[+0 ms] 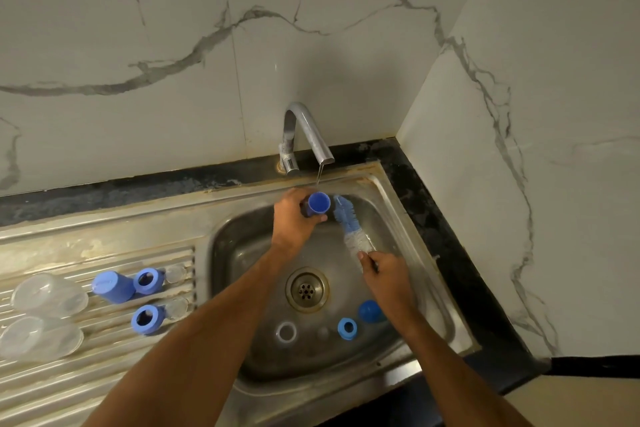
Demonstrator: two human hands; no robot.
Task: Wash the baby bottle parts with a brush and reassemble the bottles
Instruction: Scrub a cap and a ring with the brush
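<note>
My left hand [294,217] grips a blue bottle cap [318,203] under the thin water stream from the tap [304,135], its open end facing me. My right hand [382,270] holds the handle of a blue-and-white bottle brush [349,225]; the bristles point up toward the cap, just right of it. In the sink basin [242,246] lie a blue collar ring [347,328], a blue dome cap [370,311] and a clear ring [286,332].
On the ribbed drainboard [69,392] at left lie two clear bottles [48,296] [41,340], a blue cap [112,286], two blue collars [149,281] [149,319] and clear teats [176,273]. The drain [306,289] sits mid-basin. Marble walls close the back and right.
</note>
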